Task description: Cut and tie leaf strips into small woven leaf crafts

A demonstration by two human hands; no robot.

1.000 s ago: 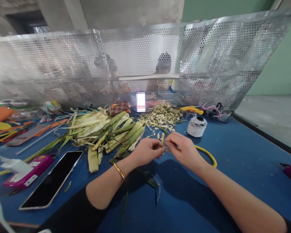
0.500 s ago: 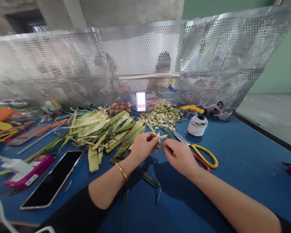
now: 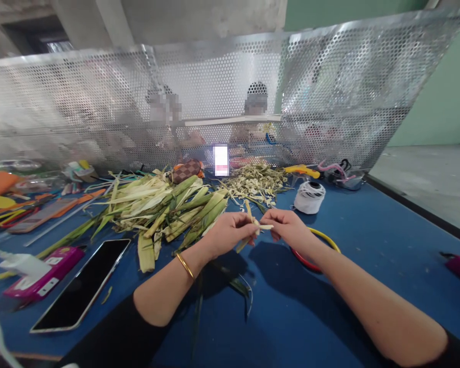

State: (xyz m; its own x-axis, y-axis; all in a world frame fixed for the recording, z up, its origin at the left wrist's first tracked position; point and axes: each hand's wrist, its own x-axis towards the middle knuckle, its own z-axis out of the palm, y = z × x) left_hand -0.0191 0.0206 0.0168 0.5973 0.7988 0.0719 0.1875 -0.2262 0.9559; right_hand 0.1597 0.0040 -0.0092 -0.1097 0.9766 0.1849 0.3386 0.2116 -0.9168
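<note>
In front of me, my left hand (image 3: 230,232) pinches a small bundle of pale corn husk strips (image 3: 248,207), with ends sticking up and down past the fingers. My right hand (image 3: 289,227) is closed at the bundle's right side, thumb and fingertips on a short husk end (image 3: 267,227). The exact grip of the fingertips is partly hidden. Under my right wrist lie scissors with yellow and red handles (image 3: 325,236); their blades are covered by the hand. A large heap of corn husks (image 3: 145,199) spreads just left of my hands.
A spool of white thread (image 3: 309,198) stands behind my right hand. Cut husk scraps (image 3: 258,181) lie at the back, near a yellow tool (image 3: 302,170). A phone (image 3: 82,286) and a magenta power strip (image 3: 46,273) lie left. A perforated metal screen (image 3: 222,76) closes the far side; people sit behind it.
My right hand has moved up and turned over, its fingers now at the husk bundle. The scissors' blades have become covered. My left hand has shifted slightly and more husk shows in it.
</note>
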